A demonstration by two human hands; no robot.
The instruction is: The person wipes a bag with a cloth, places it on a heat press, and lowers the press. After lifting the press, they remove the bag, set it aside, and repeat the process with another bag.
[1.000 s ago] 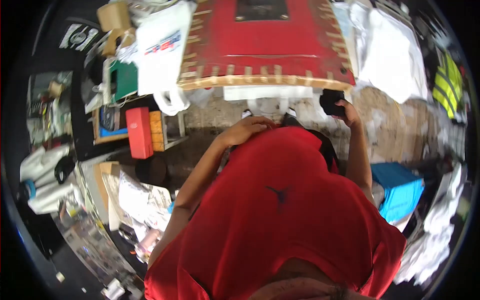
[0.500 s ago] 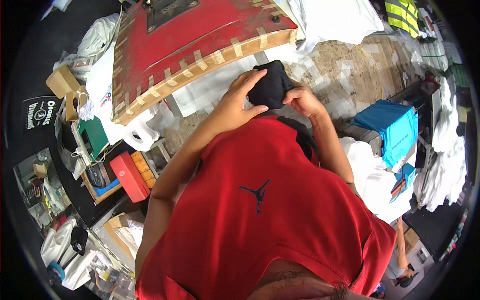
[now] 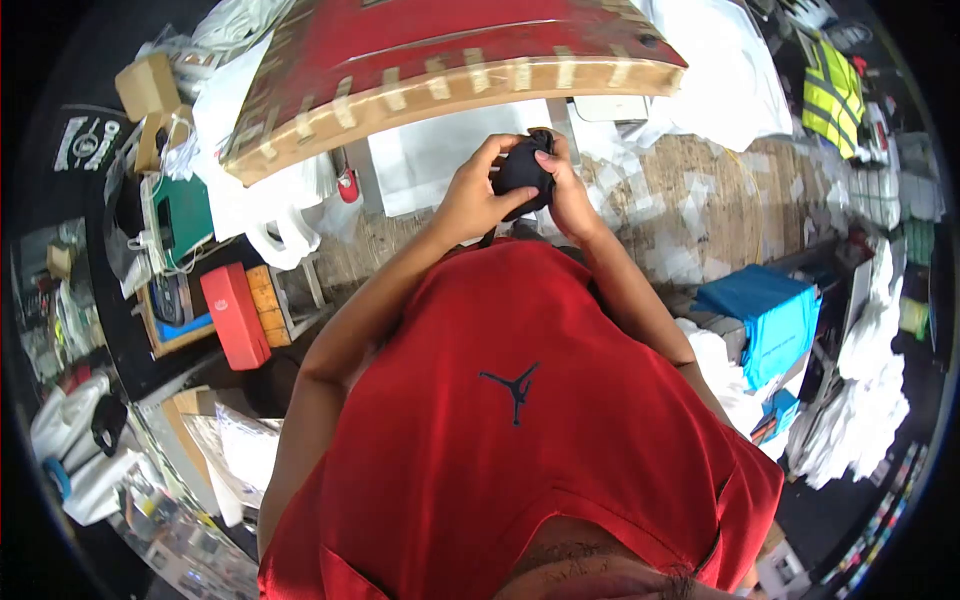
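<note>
Close before the red shirt (image 3: 450, 390), a black bundle (image 3: 516, 180) is being clasped

Between the shirt and the near edge of a red-topped board (image 3: 470, 75), the black bundle is being held from both sides. By the left hand (image 3: 477, 197) it is being cupped, with the fingers curving over its upper part and the thumb lying across its lower front. By the right hand (image 3: 567, 193) it is being pinched from the other side, the thumb being pressed against its face near a gathered, knot-like top. Whether the fingertips are meeting behind it cannot be told. Such a two-sided hold is apparently being used because the stuff looks soft and might spread if left loose; close to the chest, it is also being kept within easy reach of both hands.

Farther out, the board's edge is being crossed by pale tape strips, presumably so that its red covering is being held down. Beneath that edge a white sheet (image 3: 415, 165) is lying. To the left, a red box (image 3: 234, 318) is being kept on end beside an orange block (image 3: 272, 308); to the right, a blue cloth (image 3: 778, 330) is hanging, perhaps as a cover, and a yellow vest (image 3: 832, 95) is being kept farther off.
</note>
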